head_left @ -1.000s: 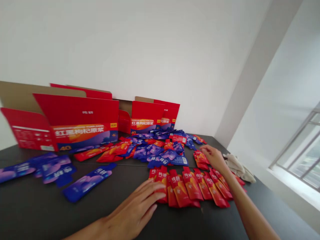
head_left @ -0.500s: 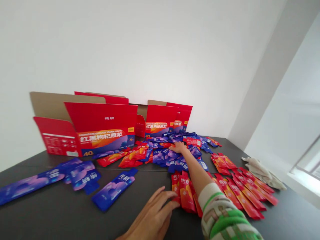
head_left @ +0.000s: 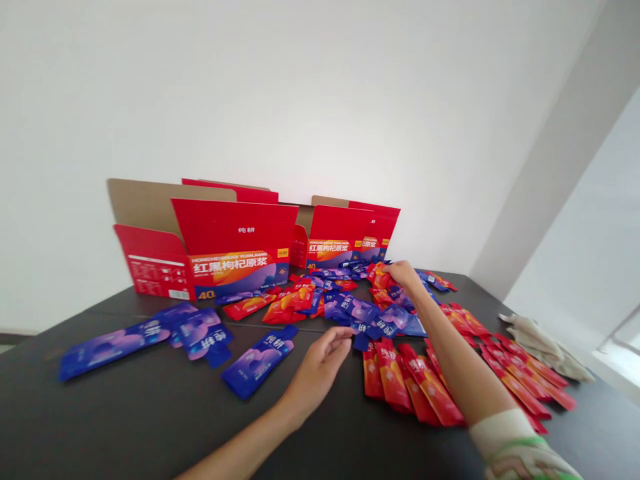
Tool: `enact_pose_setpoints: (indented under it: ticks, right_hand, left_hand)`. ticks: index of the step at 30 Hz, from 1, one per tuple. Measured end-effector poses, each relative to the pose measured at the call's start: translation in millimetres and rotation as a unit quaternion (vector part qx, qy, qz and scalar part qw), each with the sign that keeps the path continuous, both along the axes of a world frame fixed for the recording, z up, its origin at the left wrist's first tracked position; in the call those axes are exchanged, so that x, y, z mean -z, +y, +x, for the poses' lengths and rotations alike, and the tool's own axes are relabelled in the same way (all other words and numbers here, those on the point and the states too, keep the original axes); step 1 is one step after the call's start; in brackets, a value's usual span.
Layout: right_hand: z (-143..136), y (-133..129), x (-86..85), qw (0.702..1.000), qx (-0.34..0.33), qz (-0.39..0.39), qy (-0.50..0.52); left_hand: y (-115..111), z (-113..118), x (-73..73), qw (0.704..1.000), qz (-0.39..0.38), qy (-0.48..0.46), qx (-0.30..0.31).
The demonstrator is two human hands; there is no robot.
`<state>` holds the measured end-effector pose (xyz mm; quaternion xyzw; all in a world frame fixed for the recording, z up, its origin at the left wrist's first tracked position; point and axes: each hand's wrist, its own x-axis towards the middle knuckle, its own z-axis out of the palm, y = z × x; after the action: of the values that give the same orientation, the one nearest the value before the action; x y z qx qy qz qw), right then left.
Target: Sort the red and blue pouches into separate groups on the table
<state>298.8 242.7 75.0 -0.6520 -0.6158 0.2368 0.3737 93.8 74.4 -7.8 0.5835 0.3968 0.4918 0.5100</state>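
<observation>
My right hand (head_left: 404, 275) reaches to the back of the mixed pile, its fingers closed on a red sachet (head_left: 379, 275). Blue sachets (head_left: 393, 319) lie beneath and in front of it. My left hand (head_left: 324, 360) hovers nearer the front, fingers curled together towards the thumb, with nothing visible in them. Its fingertips are close to the blue sachets at the pile's front edge; whether they touch is unclear. Just right of it, a fanned row of red sachets (head_left: 395, 379) lies on the dark table (head_left: 320, 440), partly behind my right forearm.
Open red cartons (head_left: 235, 230) stand along the back, flaps raised, with further cartons (head_left: 336, 230) beside them. Loose blue sachets (head_left: 260, 360) lie at left. More red sachets (head_left: 520, 380) are spread at right, near a crumpled pale cloth (head_left: 545, 347). A white wall rises behind.
My right hand has moved back and right across the pile and now grips a red sachet. My left hand has moved forward from the red row, its fingers drawing together. The view has shifted left.
</observation>
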Motion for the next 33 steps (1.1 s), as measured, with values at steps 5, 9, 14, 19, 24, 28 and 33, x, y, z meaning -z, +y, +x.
enact_pose_setpoints:
  ticks: [5, 9, 14, 19, 24, 28, 33]
  right_hand:
    - [-54, -105, 40.8, 0.977, -0.145, -0.025, 0.157]
    - [-74, -132, 65.3, 0.916, -0.333, -0.092, 0.205]
    - [-45, -31, 28.2, 0.978, -0.135, -0.037, -0.156]
    - [-53, 61, 36.0, 0.974, -0.036, -0.091, -0.202]
    - [-87, 80, 69.1, 0.977, 0.001, -0.117, -0.179]
    - [-86, 76, 60.6, 0.985, -0.003, -0.123, -0.118]
    - [-45, 48, 22.8, 0.994, -0.008, -0.104, -0.018]
  left_hand:
    - [17, -3, -9.8, 0.937, -0.209, -0.263, 0.099]
    - [24, -8, -4.9, 0.920, -0.217, -0.325, -0.031]
    - [35, -14, 2.1, 0.913, -0.206, -0.339, -0.096]
    - [40, -15, 11.2, 0.907, -0.211, -0.343, -0.119]
    - [44, -20, 21.0, 0.904, -0.217, -0.346, -0.122]
    - [46, -23, 21.4, 0.902, -0.220, -0.352, -0.121]
    - [46, -23, 19.0, 0.899, -0.224, -0.356, -0.123]
